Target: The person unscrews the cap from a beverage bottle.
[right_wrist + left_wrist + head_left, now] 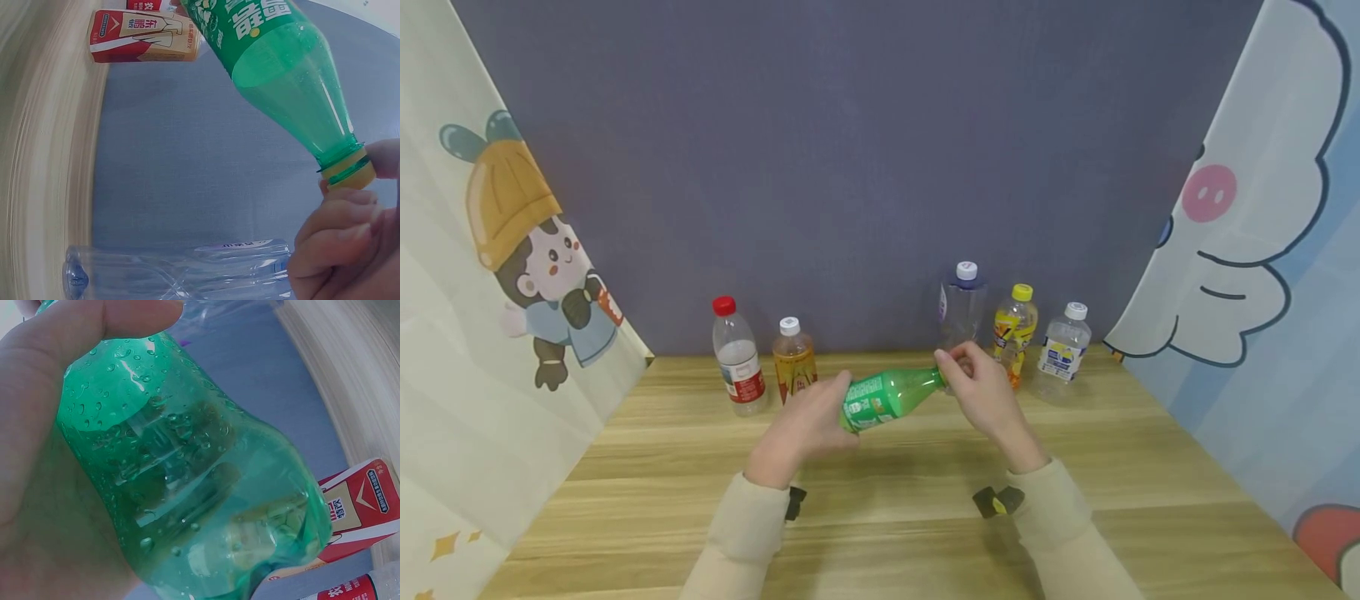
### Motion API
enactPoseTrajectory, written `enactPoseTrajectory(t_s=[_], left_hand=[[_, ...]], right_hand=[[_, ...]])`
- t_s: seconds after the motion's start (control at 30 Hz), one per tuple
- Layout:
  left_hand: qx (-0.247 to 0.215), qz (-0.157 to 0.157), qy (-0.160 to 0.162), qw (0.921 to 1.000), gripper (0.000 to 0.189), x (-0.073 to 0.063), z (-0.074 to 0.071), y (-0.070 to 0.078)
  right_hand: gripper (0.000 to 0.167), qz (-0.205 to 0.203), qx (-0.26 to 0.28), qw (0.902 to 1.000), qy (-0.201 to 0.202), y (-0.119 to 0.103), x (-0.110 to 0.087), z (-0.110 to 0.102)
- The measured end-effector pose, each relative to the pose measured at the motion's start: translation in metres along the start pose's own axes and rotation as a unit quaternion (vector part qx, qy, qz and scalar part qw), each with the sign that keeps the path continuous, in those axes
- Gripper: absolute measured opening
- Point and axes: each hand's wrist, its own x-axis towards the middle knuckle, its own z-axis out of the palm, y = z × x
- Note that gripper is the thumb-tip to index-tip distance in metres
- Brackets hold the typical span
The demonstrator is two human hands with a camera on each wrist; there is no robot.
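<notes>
A green plastic bottle (891,400) is held above the table, lying nearly level with its neck slightly raised to the right. My left hand (808,429) grips its body from the left, thumb and fingers wrapped around it. Droplets cling to the bottle's wall (187,456) near its base in the left wrist view. At the other end, my right hand (983,396) pinches the yellow cap (351,172) at the neck. In the right wrist view the cap sits at the bottle's mouth; how tightly it is threaded I cannot tell.
On the wooden table (887,525), a red-capped bottle (740,358) and an amber-labelled bottle (793,362) stand at left. Behind my right hand stand a tall transparent bottle (962,312), a yellow-capped bottle (1015,329) and a white-capped bottle (1063,354). A dark panel (865,183) rises behind.
</notes>
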Motion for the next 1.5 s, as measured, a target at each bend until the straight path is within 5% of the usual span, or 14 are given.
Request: enactPoseTrajectory(t_s=[0.23,0.5,0.83,1.3,1.5], left_hand=[[0.002,-0.004,-0.003,1.0000,0.089,0.000,0.000,0.001],[-0.003,-0.005,-0.001,1.0000,0.089,0.001,0.000,0.002],[-0.004,-0.007,-0.003,1.0000,0.092,0.000,0.000,0.001],[-0.018,-0.020,0.008,0.9996,0.085,0.001,0.000,-0.005],[-0.040,-0.026,0.023,0.9986,0.062,0.003,0.000,-0.006]], right_hand=[[0.023,-0.023,-0.003,0.9996,0.014,-0.001,-0.001,-0.001],[0.031,-0.043,-0.007,0.9987,0.028,0.001,0.000,0.000],[0.020,-0.032,-0.003,0.9991,0.028,0.000,0.000,-0.001],[0.033,0.004,0.027,0.9992,0.030,0.002,0.001,-0.013],[0.038,0.002,0.020,0.9995,0.026,0.002,0.003,-0.017]])
